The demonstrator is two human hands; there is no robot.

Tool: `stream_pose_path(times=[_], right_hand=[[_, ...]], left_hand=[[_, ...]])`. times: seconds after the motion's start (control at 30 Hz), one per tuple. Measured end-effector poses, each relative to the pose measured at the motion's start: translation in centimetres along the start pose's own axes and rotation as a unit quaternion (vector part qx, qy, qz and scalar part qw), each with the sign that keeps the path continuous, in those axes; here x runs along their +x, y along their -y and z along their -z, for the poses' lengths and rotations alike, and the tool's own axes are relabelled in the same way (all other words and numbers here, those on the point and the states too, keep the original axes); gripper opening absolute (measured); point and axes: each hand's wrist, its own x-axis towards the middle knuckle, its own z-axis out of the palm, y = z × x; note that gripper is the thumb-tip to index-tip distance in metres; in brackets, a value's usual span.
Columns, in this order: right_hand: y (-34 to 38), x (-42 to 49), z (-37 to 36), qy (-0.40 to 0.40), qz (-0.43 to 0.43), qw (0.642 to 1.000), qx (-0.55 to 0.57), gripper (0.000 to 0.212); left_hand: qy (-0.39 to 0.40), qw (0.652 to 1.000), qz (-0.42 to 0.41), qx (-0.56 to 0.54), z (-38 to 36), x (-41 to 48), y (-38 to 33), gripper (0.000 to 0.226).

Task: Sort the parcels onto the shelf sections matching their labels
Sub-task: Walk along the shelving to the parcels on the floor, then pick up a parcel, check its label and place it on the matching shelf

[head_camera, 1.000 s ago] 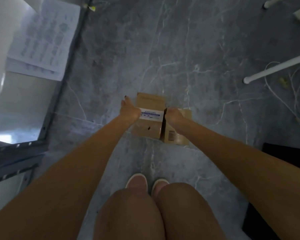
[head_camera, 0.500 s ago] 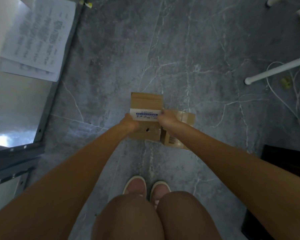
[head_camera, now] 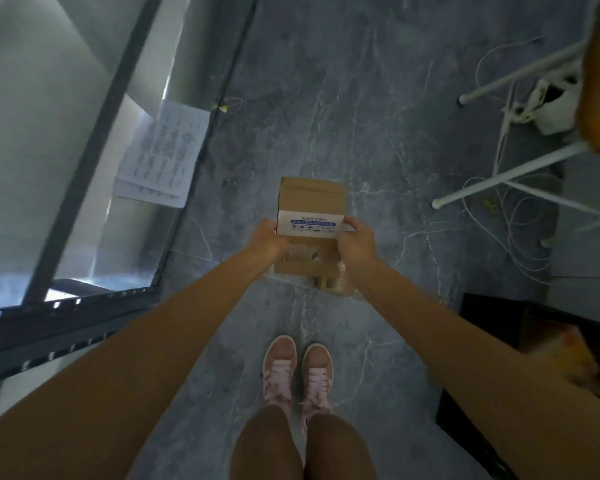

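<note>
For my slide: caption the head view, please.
Left hand and right hand grip a labelled cardboard parcel beside the shelf.

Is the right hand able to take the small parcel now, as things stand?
Probably not yet: the right hand grips the box together with the left hand. The small parcel shows just below that hand, partly hidden by the box.

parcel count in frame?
2. One box gripped by the left hand and right hand; a smaller parcel on the floor below the right hand, partly hidden. The black bin at right may hold more; too blurred to tell.
</note>
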Motion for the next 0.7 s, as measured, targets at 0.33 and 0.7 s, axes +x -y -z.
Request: stream_pose_path(times=[0.33, 0.7], right_hand=[[16.0, -15.6, 8.8, -0.022, 0.016, 0.989, 0.148, 0.038], [34.6, -32.5, 20.6, -0.044, 0.216, 0.956, 0.195, 0.03]], left_hand=[[-0.102, 0.987, -0.106, -0.061, 8.5, -19.0, -18.0, 0.009], [-0.173, 0.935, -0.27, -0.15, 16.5, -37.4, -35.9, 0.018]])
